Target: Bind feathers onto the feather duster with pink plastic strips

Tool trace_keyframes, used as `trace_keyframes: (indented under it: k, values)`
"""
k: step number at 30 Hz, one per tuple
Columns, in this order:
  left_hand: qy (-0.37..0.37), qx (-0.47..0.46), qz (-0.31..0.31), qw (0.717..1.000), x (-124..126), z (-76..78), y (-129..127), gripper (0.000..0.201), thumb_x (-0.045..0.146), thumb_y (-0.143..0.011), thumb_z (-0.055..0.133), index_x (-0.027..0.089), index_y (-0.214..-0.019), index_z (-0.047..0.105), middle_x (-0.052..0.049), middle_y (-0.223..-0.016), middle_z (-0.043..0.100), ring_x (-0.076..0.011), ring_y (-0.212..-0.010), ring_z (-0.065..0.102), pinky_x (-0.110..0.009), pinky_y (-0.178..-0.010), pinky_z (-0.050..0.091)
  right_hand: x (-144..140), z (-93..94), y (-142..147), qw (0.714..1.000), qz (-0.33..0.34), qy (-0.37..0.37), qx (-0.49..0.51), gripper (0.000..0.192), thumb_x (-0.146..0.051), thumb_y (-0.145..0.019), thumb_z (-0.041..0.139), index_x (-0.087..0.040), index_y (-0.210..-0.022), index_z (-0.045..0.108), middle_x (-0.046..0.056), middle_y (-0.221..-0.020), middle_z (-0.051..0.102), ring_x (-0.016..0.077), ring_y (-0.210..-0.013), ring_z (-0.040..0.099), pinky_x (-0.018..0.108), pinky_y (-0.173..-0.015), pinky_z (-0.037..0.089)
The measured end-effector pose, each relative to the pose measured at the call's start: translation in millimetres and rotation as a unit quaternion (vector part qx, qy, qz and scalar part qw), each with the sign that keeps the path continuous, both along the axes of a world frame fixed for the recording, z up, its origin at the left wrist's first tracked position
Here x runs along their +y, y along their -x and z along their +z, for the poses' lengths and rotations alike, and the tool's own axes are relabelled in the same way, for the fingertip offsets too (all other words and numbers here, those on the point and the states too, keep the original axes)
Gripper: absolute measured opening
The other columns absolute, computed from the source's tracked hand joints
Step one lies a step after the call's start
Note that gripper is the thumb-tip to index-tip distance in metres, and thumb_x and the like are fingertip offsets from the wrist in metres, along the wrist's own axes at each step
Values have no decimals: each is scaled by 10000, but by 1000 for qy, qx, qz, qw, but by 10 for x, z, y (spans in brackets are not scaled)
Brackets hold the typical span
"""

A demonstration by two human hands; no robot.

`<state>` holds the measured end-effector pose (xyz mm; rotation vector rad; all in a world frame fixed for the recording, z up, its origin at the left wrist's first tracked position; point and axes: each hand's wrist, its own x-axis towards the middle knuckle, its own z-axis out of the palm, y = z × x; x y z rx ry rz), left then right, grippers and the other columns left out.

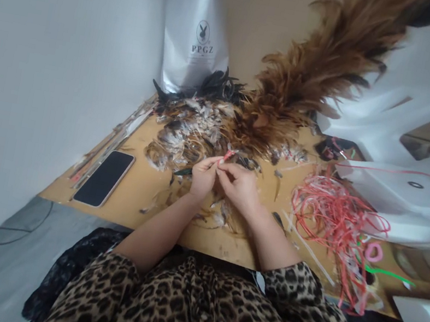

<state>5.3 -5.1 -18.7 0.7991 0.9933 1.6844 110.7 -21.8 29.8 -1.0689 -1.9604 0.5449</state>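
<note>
Feathers (227, 157) bound with red strip sit pinched between my left hand (203, 175) and right hand (239, 185), fingers of both clamped on the bundle's end, above the counter's (138, 192) middle. Phone (104, 177) lies near its left edge, red strips (330, 214) toward the right.

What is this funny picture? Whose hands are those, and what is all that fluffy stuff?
A person wears a camera on the head, so you look down just as they do. Those are their own bare hands. The left hand and right hand meet over a wooden table and pinch a small red strip together. The fluffy stuff is feathers: a loose feather pile and a long brown feather bunch. A phone lies on the left, tangled red strips on the right, and a silver bag stands behind.
</note>
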Motion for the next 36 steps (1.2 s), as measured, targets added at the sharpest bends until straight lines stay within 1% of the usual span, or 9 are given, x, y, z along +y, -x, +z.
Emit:
trace_keyframes:
  k: [2,6,10,15,19,25,30,33,36]
  values:
    - [2,-42,-22,999,13,-8,5,227,307,-642,718,163,-818,701,-4,-685,673,-99,-621,589,-252,-661,480,36,-28,-31,990,3,100,96,185,-315,-802,562,-182,-856,678,61,-827,696,164,-750,628,284,-730,475]
    - [-3,-89,-70,994,9,14,17,260,331,-616,743,147,-783,670,19,-589,603,-57,-510,502,-201,-533,403,136,-30,-147,925,42,281,253,255,-395,-688,679,-158,-777,653,26,-679,657,102,-562,555,226,-548,432]
    - [-6,-79,-82,993,-13,49,33,229,328,-652,719,145,-772,652,10,-614,598,-54,-534,499,-197,-528,381,205,14,-221,889,53,340,303,315,-406,-615,733,-141,-767,656,1,-615,627,49,-448,443,195,-441,336]
    - [7,-64,-82,995,-54,91,7,246,329,-636,723,147,-794,670,-9,-649,632,-60,-545,505,-195,-504,368,305,9,-185,862,81,367,342,438,-444,-625,724,-154,-942,638,-44,-502,566,44,-365,365,188,-373,234]
    - [12,-68,-92,993,-85,105,-40,225,313,-631,722,147,-777,676,-9,-641,637,-58,-545,507,-191,-505,365,368,-19,-149,868,60,367,329,395,-452,-618,731,-147,-851,635,-75,-407,463,41,-327,299,196,-353,166]
    - [32,-86,-131,987,-93,77,-66,202,292,-649,704,145,-780,660,-27,-702,653,-77,-595,536,-210,-539,379,378,-37,-202,926,27,268,266,335,-456,-632,715,-148,-738,635,-49,-448,478,57,-402,366,211,-420,257]
    - [83,-134,-172,973,-88,82,-58,200,285,-650,704,149,-784,644,-20,-692,634,-76,-581,535,-202,-518,361,390,-65,-233,938,8,250,239,308,-432,-634,708,-163,-754,618,-39,-510,505,76,-452,406,227,-470,331]
    - [68,-120,-156,978,-88,84,-58,237,283,-656,708,163,-854,655,-13,-709,648,-75,-588,546,-202,-537,378,411,-99,-229,944,9,233,232,311,-437,-632,708,-171,-760,612,-27,-564,533,85,-491,440,229,-490,348]
    - [41,-78,-107,990,-93,89,-68,243,301,-659,710,160,-850,659,-16,-725,665,-80,-600,565,-209,-558,408,415,-107,-222,938,14,243,245,324,-465,-649,692,-170,-754,609,-39,-527,499,73,-460,398,222,-467,313]
